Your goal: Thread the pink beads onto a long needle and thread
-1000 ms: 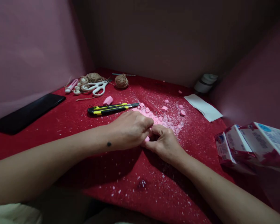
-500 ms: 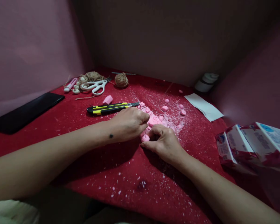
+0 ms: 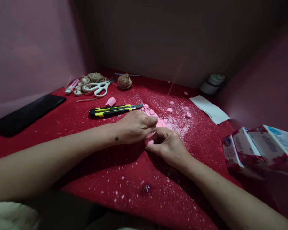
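Note:
Both my hands meet at the middle of a red cloth-covered table (image 3: 110,172). My right hand (image 3: 169,145) pinches a small pink piece (image 3: 149,141) against the cloth. My left hand (image 3: 135,126) is closed in a pinch right above that piece, on something too thin to name; a faint thin line rises from it toward the back wall. A heap of pink pieces and crumbs (image 3: 162,122) lies just behind my fingers.
A yellow and black utility knife (image 3: 115,110) lies behind my left hand, with a pink block (image 3: 110,102) beside it. White scissors (image 3: 97,88), twine balls (image 3: 124,81) and a dark phone (image 3: 26,113) sit at the back left. White paper (image 3: 209,109) and red-white cartons (image 3: 256,148) are on the right.
My left hand drew back from the pink piece half a second ago, then closed in on it again. My right hand has stayed in place, holding the piece.

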The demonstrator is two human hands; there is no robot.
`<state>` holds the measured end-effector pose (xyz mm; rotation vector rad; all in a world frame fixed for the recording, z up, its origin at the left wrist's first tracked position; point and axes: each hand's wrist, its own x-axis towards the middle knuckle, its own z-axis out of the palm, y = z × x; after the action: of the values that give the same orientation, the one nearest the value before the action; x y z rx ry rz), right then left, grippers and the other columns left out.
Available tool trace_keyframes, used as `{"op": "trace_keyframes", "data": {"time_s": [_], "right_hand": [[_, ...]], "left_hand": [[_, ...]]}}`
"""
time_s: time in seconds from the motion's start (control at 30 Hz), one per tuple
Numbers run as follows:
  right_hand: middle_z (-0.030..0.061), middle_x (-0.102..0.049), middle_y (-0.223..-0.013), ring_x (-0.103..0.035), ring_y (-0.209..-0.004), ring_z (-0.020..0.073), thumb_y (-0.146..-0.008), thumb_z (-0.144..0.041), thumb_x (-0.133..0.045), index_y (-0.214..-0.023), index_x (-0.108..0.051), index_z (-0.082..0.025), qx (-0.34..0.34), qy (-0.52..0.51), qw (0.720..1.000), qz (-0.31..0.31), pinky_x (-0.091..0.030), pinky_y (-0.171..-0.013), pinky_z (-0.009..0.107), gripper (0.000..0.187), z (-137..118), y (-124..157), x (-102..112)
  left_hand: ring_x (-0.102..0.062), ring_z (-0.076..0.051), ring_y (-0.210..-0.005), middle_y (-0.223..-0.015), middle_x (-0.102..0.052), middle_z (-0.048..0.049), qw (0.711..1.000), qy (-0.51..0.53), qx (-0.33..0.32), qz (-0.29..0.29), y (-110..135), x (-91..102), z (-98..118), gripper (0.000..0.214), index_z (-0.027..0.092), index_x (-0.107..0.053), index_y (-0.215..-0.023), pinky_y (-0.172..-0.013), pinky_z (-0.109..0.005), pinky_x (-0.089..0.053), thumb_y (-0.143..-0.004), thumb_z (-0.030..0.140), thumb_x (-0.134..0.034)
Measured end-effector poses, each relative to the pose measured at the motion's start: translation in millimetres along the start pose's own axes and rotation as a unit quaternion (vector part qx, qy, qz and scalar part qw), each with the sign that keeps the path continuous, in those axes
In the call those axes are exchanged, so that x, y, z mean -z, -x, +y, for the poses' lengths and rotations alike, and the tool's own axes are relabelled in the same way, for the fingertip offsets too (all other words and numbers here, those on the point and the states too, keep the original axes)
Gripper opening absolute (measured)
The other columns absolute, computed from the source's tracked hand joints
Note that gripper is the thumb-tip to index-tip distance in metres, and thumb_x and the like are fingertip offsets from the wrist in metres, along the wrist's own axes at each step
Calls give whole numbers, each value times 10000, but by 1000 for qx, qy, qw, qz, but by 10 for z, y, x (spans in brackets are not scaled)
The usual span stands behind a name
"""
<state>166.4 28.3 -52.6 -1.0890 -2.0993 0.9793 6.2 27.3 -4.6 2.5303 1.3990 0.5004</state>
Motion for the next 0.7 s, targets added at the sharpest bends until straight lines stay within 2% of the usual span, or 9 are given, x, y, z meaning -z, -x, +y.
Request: {"op": "trace_keyframes", "data": {"time_s": [0.07,0.17,0.27,0.37,0.5,0.6,0.7], "right_hand": [[16,-592,-641,-519,-619,134,-611,-191,-671,-580,-585,-165,-6,19,1000,6,-411,-598,275,95,-15,-2,5],[13,-590,-630,-516,-611,130,-635,-239,-671,-586,-591,-166,3,21,1000,5,-408,-591,272,119,0,-4,3],[16,-618,-671,-536,-631,131,-667,-257,-654,-669,-631,-168,26,-9,1000,-12,-416,-599,267,92,44,-7,-11],[10,-631,-700,-544,-634,123,-683,-227,-628,-703,-632,-176,44,-38,998,-15,-415,-591,254,56,71,-11,-20],[11,-625,-679,-540,-619,125,-639,-179,-633,-653,-626,-169,22,-23,999,-7,-416,-589,256,19,35,-13,-8],[17,-619,-662,-541,-629,131,-623,-188,-651,-614,-617,-165,6,8,1000,3,-424,-620,268,42,-10,-12,2],[13,-608,-642,-534,-625,127,-629,-207,-657,-588,-595,-167,3,24,1000,9,-420,-623,267,84,-26,-12,3]], "left_hand": [[-316,-55,-427,-464,-384,51,1000,-18,14,-6,36,67,-3,263,139,-503,-565,-468,-200,-225,-819,208,-499],[-286,-50,-418,-449,-330,57,998,20,17,-56,88,143,87,281,134,-493,-528,-451,-197,-211,-805,180,-496],[-361,-47,-452,-495,-439,43,988,117,-20,-94,92,118,193,237,122,-572,-603,-465,-174,-251,-811,132,-459],[-422,-60,-499,-543,-513,24,988,141,-28,-58,49,17,202,232,119,-591,-646,-498,-171,-297,-825,156,-448],[-403,-57,-470,-495,-458,40,995,100,-13,-10,-4,-69,67,271,128,-511,-576,-487,-167,-294,-833,205,-467],[-374,-57,-456,-486,-441,43,1000,23,-9,6,10,-30,-9,247,134,-496,-572,-479,-177,-270,-814,177,-480],[-337,-57,-436,-469,-416,44,1000,-13,-2,-14,67,59,23,248,137,-503,-564,-467,-192,-244,-807,181,-490]]}}
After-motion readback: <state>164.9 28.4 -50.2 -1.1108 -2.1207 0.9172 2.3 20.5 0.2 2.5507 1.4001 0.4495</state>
